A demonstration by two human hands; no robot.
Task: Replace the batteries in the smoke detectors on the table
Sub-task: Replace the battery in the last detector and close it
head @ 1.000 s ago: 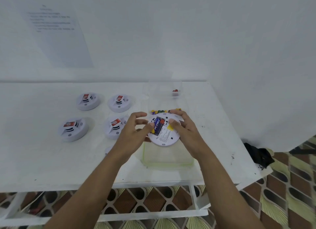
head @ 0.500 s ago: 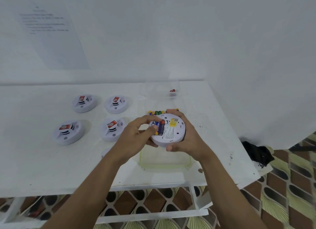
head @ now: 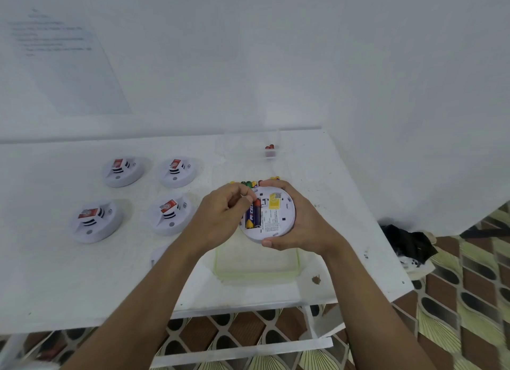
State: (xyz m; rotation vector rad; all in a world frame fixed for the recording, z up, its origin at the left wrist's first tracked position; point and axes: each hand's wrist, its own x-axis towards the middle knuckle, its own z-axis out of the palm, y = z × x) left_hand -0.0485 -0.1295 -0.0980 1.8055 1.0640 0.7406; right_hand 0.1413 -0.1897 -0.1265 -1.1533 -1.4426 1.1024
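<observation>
White table (head: 82, 273). Wall sheet (head: 63, 63) above its far-left edge: print too blurred to read. Four detectors (head: 171, 213) sit face-up on the left half, red tags illegible. Clear tub (head: 256, 264) near the front-right edge. Held detector (head: 278, 220) above the tub, back upward, right hand (head: 303, 229) curled round its rim. Left hand (head: 218, 218) just left of it, fingertips pinching the red end of the battery (head: 253, 216): purple, lettering "P…CEL". Yellow sticker (head: 274, 204) carries a code, unreadable. One second earlier both thumbs lay on the back.
</observation>
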